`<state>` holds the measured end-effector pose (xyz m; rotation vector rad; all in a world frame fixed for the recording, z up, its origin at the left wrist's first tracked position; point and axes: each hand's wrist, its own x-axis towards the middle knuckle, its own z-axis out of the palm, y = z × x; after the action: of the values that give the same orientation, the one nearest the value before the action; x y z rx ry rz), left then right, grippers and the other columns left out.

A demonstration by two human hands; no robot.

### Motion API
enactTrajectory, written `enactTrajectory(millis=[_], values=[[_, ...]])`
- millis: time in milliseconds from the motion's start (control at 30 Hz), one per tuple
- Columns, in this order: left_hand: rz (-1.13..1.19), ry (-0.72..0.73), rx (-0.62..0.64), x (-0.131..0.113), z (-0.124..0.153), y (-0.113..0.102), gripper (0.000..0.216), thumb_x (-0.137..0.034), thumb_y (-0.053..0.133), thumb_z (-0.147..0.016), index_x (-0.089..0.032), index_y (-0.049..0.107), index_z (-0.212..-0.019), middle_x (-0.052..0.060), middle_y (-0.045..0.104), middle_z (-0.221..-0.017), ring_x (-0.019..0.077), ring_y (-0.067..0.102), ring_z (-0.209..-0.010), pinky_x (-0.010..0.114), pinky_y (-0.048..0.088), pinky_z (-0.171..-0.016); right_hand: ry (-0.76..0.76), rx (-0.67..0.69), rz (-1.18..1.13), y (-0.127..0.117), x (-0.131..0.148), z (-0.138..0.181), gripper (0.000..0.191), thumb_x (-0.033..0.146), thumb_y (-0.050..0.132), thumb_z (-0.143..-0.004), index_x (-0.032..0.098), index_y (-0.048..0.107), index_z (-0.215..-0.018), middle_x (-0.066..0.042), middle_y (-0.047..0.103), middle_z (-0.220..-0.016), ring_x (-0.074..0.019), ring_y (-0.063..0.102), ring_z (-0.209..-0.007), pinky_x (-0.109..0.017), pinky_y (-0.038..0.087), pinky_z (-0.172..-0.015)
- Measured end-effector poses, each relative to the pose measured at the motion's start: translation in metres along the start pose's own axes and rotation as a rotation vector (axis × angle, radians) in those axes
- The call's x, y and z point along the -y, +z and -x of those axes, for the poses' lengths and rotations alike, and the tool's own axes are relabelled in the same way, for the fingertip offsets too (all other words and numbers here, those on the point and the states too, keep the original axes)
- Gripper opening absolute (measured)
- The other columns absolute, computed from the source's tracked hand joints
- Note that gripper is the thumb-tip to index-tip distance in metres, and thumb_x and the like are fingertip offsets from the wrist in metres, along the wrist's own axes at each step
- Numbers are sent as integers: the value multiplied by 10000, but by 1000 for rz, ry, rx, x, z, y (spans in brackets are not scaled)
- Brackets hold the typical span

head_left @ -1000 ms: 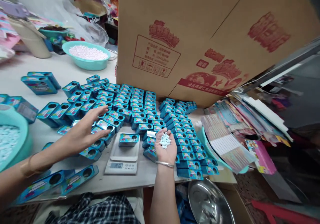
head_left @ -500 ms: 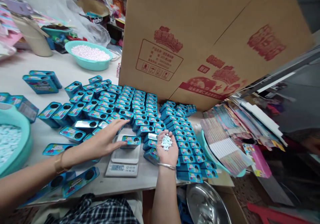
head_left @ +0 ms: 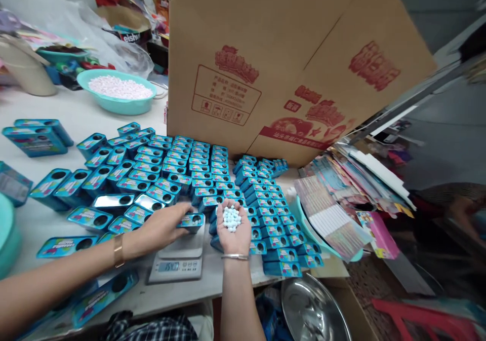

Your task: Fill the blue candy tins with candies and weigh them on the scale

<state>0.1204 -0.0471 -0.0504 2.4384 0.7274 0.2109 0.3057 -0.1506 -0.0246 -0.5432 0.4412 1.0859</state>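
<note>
My left hand [head_left: 163,229] has its thumb and fingers around a blue candy tin [head_left: 192,221], which stands on a small digital scale [head_left: 176,266]. Pale candies show in the tin's round opening. The scale's display is lit, its digits hard to read for certain. Palm up and cupped, my right hand [head_left: 234,234] holds a heap of pale blue candies [head_left: 231,218] just right of the scale. Many more blue tins [head_left: 146,167] with round holes in their tops stand in rows behind and on both sides of my hands.
A large printed cardboard box [head_left: 281,52] rises behind the tins. A turquoise basin [head_left: 121,105] of pale pink candies is at the back left, and part of another basin [head_left: 7,244] shows at the left edge. Printed sheets [head_left: 337,224] lie at right, above a steel bowl [head_left: 315,305].
My left hand has closed from open fingers onto the tin on the scale. The right hand still holds the candies. The whole view has shifted slightly.
</note>
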Motion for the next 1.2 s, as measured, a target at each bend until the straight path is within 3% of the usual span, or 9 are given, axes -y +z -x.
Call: enactTrajectory(millis=[67, 233, 333, 500, 633, 800, 1067, 1200], values=[[26, -3, -32, 0, 0, -1, 398, -224, 573, -767, -215, 565, -1165, 63, 668, -1117, 245, 656, -1005, 351, 511, -856, 22, -11, -18, 2, -4, 2, 326, 277, 425, -951, 192, 644, -724, -22, 739, -791, -143, 708, -882, -410, 550, -923], [27, 73, -232, -6, 3, -27, 357, -258, 581, -784, -237, 590, -1140, 43, 625, -1084, 227, 612, -1024, 320, 492, -871, 68, -52, -62, 1, -14, 2, 271, 277, 462, -932, 190, 634, -742, -29, 729, -785, -153, 706, -860, -449, 538, -944], [-8, 122, -274, -17, 4, -47, 326, -316, 579, -815, -249, 618, -1132, 45, 613, -1062, 224, 610, -983, 322, 500, -836, 120, -63, -67, -1, -26, 0, 263, 289, 461, -936, 191, 619, -748, -33, 725, -781, -163, 707, -836, -445, 559, -901], [-146, 279, -319, -42, 1, -69, 375, -274, 561, -830, -303, 607, -1201, 38, 615, -1038, 219, 592, -952, 347, 488, -814, 176, -84, -14, 1, -43, 0, 240, 306, 465, -943, 187, 602, -787, -24, 729, -790, -156, 705, -782, -413, 584, -811], [-296, 305, -273, -47, -13, -69, 313, -237, 532, -822, -240, 668, -1104, 64, 603, -929, 233, 575, -872, 372, 463, -734, 189, -62, -17, 7, -48, 1, 243, 300, 447, -952, 180, 607, -815, -22, 729, -764, -151, 698, -727, -400, 587, -796], [-279, 274, -234, -40, -23, -62, 297, -227, 526, -827, -224, 660, -1092, 53, 584, -931, 206, 579, -871, 330, 469, -753, 188, -51, -46, 8, -51, -2, 213, 284, 464, -940, 180, 614, -830, -13, 726, -734, -160, 704, -733, -415, 578, -839], [-116, 136, -282, -38, -18, -71, 335, -377, 597, -823, -269, 619, -1139, 38, 617, -1045, 220, 613, -949, 319, 495, -821, 242, -26, -58, 5, -37, 2, 247, 289, 449, -938, 179, 643, -830, -36, 725, -767, -160, 685, -756, -405, 568, -833], [64, 15, -259, -23, -11, -57, 402, -495, 656, -785, -277, 612, -1120, 33, 672, -1094, 250, 628, -1019, 366, 499, -906, 148, -31, -79, -2, -14, 1, 255, 257, 466, -930, 178, 663, -788, -31, 721, -786, -138, 680, -786, -334, 569, -777]])
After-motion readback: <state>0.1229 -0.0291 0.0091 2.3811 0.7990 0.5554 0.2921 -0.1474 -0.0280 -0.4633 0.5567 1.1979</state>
